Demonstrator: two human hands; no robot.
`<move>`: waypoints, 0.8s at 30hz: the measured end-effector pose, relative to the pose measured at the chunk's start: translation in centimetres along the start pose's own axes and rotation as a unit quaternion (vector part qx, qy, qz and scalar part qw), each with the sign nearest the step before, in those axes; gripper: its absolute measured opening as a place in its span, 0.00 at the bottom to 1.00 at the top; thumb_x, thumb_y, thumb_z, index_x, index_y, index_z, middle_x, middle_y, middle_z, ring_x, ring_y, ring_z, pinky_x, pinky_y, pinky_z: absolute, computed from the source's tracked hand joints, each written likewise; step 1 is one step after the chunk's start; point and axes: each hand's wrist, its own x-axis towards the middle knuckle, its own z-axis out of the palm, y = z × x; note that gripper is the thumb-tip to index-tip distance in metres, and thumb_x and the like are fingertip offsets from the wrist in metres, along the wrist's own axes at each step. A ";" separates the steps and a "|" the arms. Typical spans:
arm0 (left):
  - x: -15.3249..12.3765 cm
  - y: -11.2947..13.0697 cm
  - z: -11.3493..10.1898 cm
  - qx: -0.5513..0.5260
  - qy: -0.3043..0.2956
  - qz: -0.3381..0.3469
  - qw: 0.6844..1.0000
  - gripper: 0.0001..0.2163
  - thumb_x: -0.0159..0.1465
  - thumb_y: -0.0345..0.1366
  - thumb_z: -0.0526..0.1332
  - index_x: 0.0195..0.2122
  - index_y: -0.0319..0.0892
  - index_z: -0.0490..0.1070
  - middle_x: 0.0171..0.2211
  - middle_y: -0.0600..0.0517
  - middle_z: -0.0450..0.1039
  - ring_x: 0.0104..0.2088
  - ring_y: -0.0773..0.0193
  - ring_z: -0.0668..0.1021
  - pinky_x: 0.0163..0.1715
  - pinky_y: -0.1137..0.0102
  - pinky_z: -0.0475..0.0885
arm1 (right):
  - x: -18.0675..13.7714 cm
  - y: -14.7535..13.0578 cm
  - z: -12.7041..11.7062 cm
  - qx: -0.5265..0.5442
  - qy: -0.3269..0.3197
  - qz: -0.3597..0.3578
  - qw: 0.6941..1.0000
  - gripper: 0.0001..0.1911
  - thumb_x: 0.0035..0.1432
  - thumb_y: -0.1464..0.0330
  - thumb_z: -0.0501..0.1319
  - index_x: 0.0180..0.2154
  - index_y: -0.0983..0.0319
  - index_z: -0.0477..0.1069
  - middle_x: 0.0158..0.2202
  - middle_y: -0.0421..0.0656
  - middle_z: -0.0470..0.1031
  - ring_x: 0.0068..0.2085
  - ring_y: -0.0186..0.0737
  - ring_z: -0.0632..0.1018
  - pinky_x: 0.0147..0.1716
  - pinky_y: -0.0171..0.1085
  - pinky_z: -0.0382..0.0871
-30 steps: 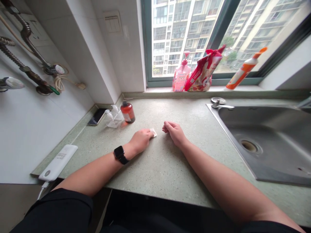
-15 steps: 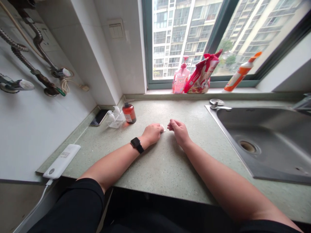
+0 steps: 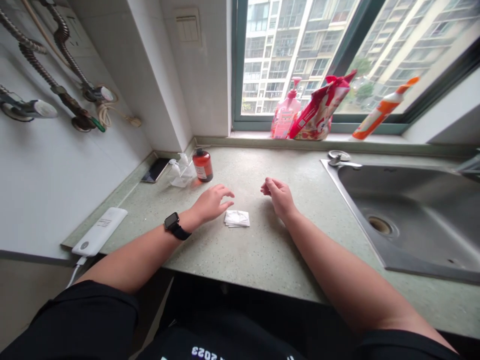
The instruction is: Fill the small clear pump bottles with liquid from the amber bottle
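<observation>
On the pale green speckled countertop [image 3: 240,260] lies a small, flat stack of folded white paper or tissue [image 3: 237,218]. My left hand [image 3: 214,202] is just above and left of it, thumb and fingers apart with nothing between them. A black watch [image 3: 176,226] is on that wrist. To the right, my right hand [image 3: 279,198] rests by the counter with its fingers curled and pressed together. Whether anything is inside them is hidden. Beyond my left hand stands an amber bottle with a black cap [image 3: 202,166].
Left of the bottle are a clear holder with small white-topped bottles [image 3: 182,172] and a phone [image 3: 155,170]. A white power bank [image 3: 100,231] lies at the left edge. The steel sink [image 3: 412,215] is right. A pink pump bottle [image 3: 285,117] and red bag [image 3: 318,112] stand on the sill.
My left hand has let go of the white folded paper, opened and drawn back to the left. The paper now lies on the counter. My right hand stays curled in nearly the same place.
</observation>
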 end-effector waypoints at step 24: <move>0.8 -2.4 -2.6 0.015 0.330 -0.020 0.944 0.18 0.75 0.43 0.64 0.62 0.45 0.67 0.58 0.41 0.73 0.58 0.53 0.78 0.61 0.55 0.76 | -0.3 0.1 0.0 -0.040 -0.054 -0.024 0.997 0.35 0.53 0.31 0.65 0.26 0.58 0.77 0.26 0.43 0.77 0.31 0.42 0.76 0.36 0.42 0.70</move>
